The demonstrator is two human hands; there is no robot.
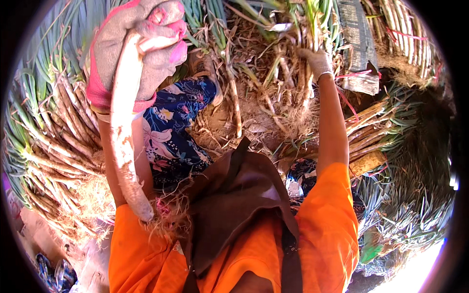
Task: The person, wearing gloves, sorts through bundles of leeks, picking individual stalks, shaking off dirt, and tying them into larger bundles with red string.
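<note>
"Firstly, what is recorded at the far left?"

"A heap of long onions (pixel 73 132): green leaves outermost, pale stalks slender and slightly bowed, dry fibrous roots matted at the near end."

"And the left hand (pixel 154 66)?"

"Raised, in a greyish cloth glove with pink edging. Its fingers (pixel 171 29) are folded around the upper part of one thick onion stalk (pixel 126 117). The stalk hangs in front of the forearm, white, soil-smeared and gently curved, its wiry root tuft in front of the orange garment (pixel 132 244)."

"The middle ground?"

"Blue floral cloth (pixel 168 122), a creased brown apron (pixel 239 195), then an earthen floor (pixel 254 132) littered with dry scraps. Loose stalks (pixel 234 97) lie on it."

"The right hand (pixel 317 63)?"

"Extended forward, gloved, at a clump of stalks (pixel 307 90). Whether its fingers close around them, I cannot tell."

"Beyond that?"

"A grey, coarse-textured strip (pixel 355 39), ragged at its end, with pink cord (pixel 352 74) beside it. At upper right, pink string (pixel 408 35) encircles a bundle of straight white stalks (pixel 398 19). Below lies another bundle (pixel 373 129), leaves pointing rightward. Massed green leaves (pixel 415 215) occupy the lower right."
</note>
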